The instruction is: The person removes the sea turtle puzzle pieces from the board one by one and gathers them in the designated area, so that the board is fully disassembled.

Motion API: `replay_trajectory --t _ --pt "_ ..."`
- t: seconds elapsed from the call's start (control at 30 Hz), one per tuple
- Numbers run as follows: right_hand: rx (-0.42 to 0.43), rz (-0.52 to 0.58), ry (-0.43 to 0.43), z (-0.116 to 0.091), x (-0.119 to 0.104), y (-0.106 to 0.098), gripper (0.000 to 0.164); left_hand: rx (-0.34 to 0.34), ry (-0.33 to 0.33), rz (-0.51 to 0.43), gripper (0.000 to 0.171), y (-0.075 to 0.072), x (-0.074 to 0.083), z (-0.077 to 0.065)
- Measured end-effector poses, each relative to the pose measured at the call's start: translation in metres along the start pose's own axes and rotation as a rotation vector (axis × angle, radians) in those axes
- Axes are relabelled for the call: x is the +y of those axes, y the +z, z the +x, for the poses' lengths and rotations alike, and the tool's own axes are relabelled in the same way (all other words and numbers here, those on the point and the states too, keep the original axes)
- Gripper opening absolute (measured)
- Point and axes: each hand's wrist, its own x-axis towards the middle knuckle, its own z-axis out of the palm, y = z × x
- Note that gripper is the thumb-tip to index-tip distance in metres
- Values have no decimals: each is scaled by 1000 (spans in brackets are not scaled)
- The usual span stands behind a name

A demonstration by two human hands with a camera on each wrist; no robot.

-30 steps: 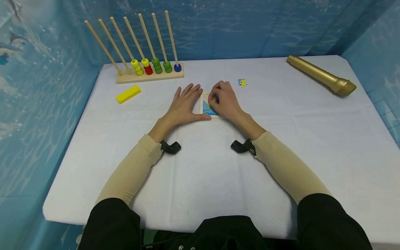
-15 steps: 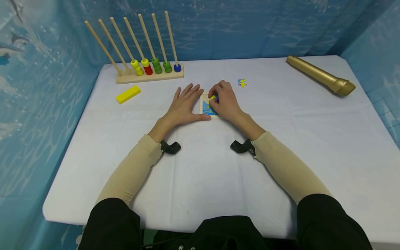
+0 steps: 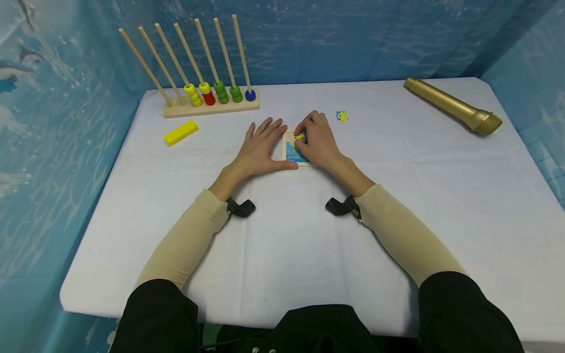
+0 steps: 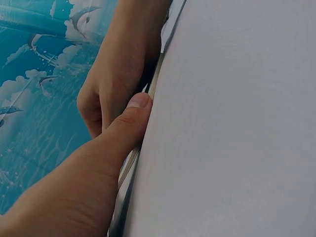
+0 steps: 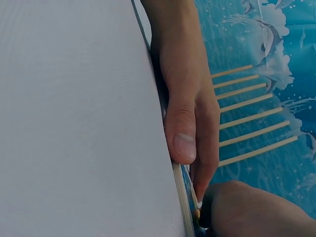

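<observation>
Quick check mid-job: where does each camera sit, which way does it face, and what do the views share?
Head: worn on the head, facing forward and down over the white table; both sleeves, left hand and right hand show.
Left wrist: on that wrist, looking past the left thumb along the board's edge; right hand beyond.
Right wrist: on that wrist, looking across the right hand towards the left hand, with wooden rods behind.
Shared: head and right wrist both show the rods and small framed board.
</observation>
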Motion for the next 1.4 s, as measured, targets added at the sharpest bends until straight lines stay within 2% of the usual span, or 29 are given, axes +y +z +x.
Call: replay_trajectory --t 0.3,0.43,0.67,1.03,1.17,1.4 --pt "14 36 -32 -3 0 1 14 -7 1 -7 112 1 0 -2" --pt "7 53 -18 -3 -1 0 11 -9 2 -6 112 0 0 -1" --pt "-5 37 19 -2 0 -1 15 -7 5 -12 112 -1 0 -1" --pt "-19 16 9 1 2 -1 16 -11 -2 -5 113 0 -1 1" --pt "-13 46 26 0 1 -1 15 -8 2 -7 113 0 -1 1" --pt "5 204 38 -2 7 -7 22 -3 6 -13 112 2 -2 0"
